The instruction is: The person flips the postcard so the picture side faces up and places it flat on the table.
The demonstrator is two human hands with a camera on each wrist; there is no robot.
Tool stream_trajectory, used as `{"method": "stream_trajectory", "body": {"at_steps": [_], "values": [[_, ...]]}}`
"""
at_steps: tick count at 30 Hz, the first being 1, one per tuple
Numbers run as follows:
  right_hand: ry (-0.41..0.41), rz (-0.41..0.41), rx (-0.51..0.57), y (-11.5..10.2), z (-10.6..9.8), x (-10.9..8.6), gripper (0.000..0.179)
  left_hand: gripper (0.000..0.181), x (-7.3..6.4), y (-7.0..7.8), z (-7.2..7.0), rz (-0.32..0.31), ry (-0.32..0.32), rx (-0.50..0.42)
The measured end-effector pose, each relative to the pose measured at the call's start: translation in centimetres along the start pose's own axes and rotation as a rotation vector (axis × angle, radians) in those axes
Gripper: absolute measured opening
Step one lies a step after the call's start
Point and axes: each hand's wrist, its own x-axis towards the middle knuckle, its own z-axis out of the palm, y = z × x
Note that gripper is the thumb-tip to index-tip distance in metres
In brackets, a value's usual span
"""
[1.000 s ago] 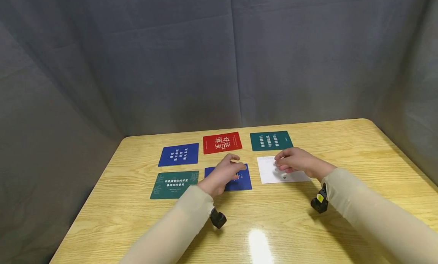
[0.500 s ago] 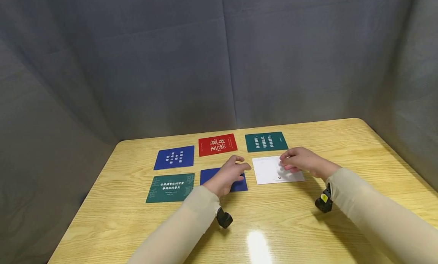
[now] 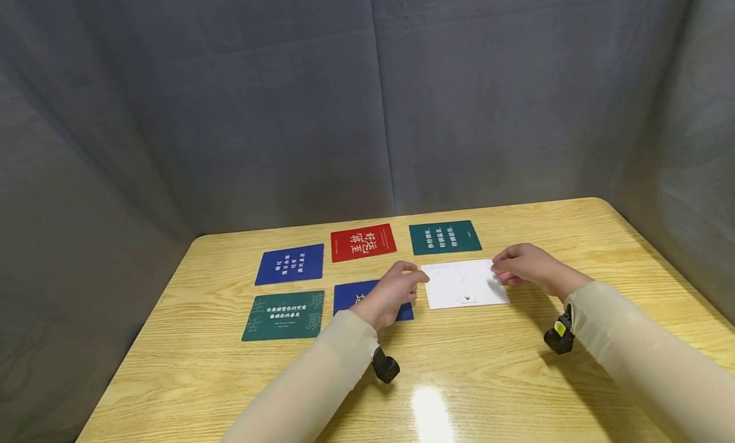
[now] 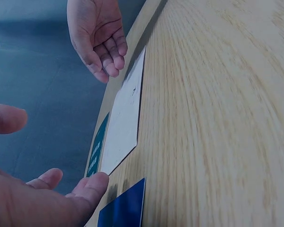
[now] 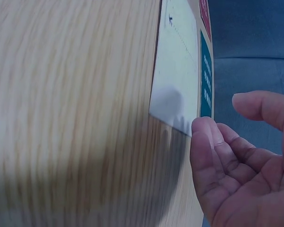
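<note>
A white card (image 3: 464, 285) with a small dark mark near its front edge lies flat on the wooden table. My left hand (image 3: 395, 293) is over the blue card (image 3: 348, 295), its fingertips by the white card's left edge. Over the right end of the white card is my right hand (image 3: 529, 268), fingers loosely bent. In the left wrist view, the left thumb and fingers stand apart with nothing between them. The right wrist view shows the right hand's fingers (image 5: 206, 142) at the white card's corner, the thumb spread away from them.
Behind the white card lies a green card (image 3: 445, 237), with a red card (image 3: 363, 242) to its left. Another blue card (image 3: 289, 264) and a second green card (image 3: 284, 316) lie further left. A grey curtain (image 3: 287, 111) hangs behind the table (image 3: 459, 379).
My right hand has moved right, from over the white card to its right end. The left hand has shifted slightly right toward the card's left edge. The cards appear shifted left as the view turned.
</note>
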Motion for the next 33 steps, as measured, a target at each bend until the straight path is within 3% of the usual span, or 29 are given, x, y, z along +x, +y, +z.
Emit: {"method": "stream_trajectory", "body": {"at_steps": [14,23,33], "values": [[-0.004,0.04,0.01,1.2,-1.0,-0.1,0.041,0.048,0.7,-0.5,1.8,0.028,0.029,-0.112],[-0.039,0.049,0.206,1.2,-0.6,0.2,0.041,0.047,0.6,-0.5,2.4,0.034,0.04,-0.108],[-0.039,0.077,0.236,1.0,-0.3,0.4,0.045,0.047,1.0,-0.7,2.2,-0.005,0.062,-0.155]]}}
